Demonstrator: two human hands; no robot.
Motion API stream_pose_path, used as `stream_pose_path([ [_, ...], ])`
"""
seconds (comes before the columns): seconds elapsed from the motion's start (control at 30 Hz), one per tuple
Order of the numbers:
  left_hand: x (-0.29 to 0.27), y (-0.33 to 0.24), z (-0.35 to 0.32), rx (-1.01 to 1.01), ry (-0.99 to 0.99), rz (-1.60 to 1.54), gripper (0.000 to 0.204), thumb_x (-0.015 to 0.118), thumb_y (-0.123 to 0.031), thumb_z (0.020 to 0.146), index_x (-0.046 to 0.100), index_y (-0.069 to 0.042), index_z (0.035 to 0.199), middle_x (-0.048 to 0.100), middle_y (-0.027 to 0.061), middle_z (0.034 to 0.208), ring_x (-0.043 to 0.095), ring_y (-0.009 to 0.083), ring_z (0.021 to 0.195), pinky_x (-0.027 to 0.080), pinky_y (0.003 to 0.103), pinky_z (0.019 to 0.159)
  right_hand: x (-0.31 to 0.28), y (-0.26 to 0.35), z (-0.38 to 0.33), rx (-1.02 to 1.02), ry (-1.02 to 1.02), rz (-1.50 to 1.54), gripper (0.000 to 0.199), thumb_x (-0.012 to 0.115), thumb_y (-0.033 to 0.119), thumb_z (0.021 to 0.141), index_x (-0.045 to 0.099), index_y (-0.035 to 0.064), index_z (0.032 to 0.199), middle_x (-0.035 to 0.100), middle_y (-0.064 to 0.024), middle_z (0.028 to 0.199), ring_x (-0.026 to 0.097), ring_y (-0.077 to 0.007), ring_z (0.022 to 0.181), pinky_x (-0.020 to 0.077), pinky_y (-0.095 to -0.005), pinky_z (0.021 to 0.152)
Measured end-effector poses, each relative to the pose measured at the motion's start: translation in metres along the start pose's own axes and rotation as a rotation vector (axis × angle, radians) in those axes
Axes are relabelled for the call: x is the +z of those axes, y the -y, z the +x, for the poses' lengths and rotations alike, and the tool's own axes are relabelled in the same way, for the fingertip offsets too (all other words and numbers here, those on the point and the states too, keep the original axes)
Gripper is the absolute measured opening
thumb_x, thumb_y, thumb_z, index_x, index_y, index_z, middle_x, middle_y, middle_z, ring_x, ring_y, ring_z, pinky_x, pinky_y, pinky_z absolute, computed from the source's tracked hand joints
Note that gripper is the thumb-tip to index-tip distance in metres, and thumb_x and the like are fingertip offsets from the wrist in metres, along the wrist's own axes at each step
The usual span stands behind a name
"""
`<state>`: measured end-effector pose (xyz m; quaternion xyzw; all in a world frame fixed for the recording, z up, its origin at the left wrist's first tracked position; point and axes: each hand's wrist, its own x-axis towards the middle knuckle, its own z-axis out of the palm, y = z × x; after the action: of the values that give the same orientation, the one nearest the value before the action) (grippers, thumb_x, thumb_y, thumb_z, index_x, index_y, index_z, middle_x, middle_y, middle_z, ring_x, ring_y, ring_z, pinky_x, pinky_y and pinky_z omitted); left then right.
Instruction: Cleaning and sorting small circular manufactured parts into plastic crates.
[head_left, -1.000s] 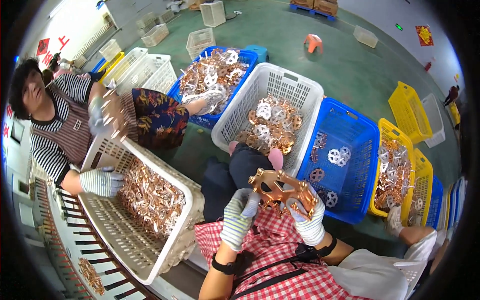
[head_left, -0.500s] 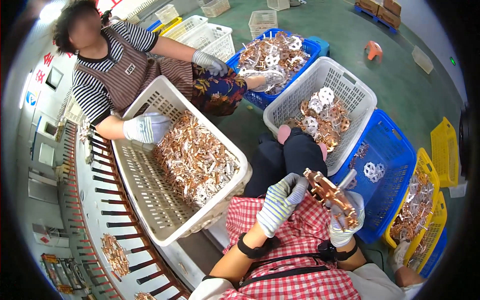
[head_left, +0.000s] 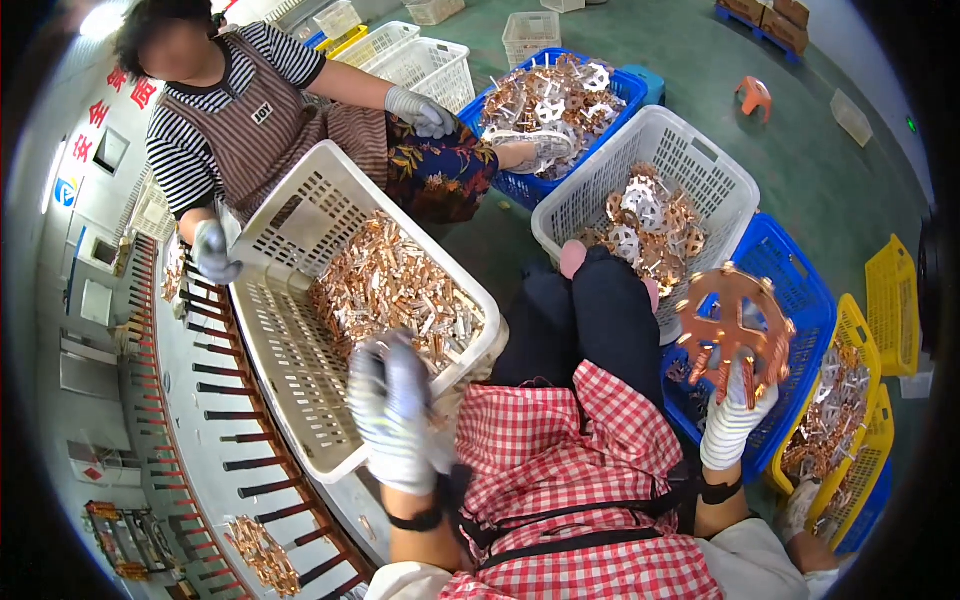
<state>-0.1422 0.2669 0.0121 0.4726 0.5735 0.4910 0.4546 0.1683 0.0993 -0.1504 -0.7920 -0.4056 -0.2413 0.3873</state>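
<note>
We're holding a copper wheel-shaped stamping (head_left: 733, 325) up in our right hand (head_left: 733, 425), gloved fingers closed around its lower rim, so it's hanging in the air over the near edge of the blue crate (head_left: 790, 290). Our left hand (head_left: 395, 410) is blurring a bit, fingers spread loose and gripping nothing as far as we can tell, sitting right at the near rim of the tilted white basket (head_left: 290, 225) full of small copper pieces (head_left: 390, 285). That basket is leaning against our lap on one side, and a co-worker's gloved hand (head_left: 212, 252) is gripping its far corner, so there's not much wiggle room on the left. Between our knees and the second white basket (head_left: 690, 150) ahead, things are touching, basically no gap. On the right the yellow crates (head_left: 860, 340) are crowding just beside the blue one. The only real open space is the green floor (head_left: 800, 160) farther out, past the baskets, near an orange stool (head_left: 753, 95).
</note>
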Motion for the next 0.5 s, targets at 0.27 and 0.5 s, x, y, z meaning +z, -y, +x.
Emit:
stream_pose_path([
  [0.27,-0.057,0.068,0.045,0.545,-0.081,0.365,0.049,0.030,-0.029,0.101,0.034,0.004,0.137,0.039,0.0171,0.139,0.036,0.0256,0.129,0.026,0.035,0.109,-0.004,0.088,0.054,1.012,0.542,1.446,0.033,0.059,0.020,0.086,0.056,-0.0017,0.110,0.062,-0.0071,0.104,0.063,-0.0171,0.089,0.0527,-0.0307,0.073],
  [0.5,0.046,0.043,-0.024,0.123,0.634,-0.105,0.054,0.045,0.003,0.085,0.035,0.000,0.138,0.040,0.0163,0.139,0.037,0.0223,0.130,0.026,0.035,0.108,-0.012,0.086,0.054,1.118,1.213,1.487,0.054,0.066,0.032,0.079,0.054,-0.0034,0.118,0.063,-0.0117,0.105,0.065,-0.0213,0.088,0.0548,-0.0340,0.080],
])
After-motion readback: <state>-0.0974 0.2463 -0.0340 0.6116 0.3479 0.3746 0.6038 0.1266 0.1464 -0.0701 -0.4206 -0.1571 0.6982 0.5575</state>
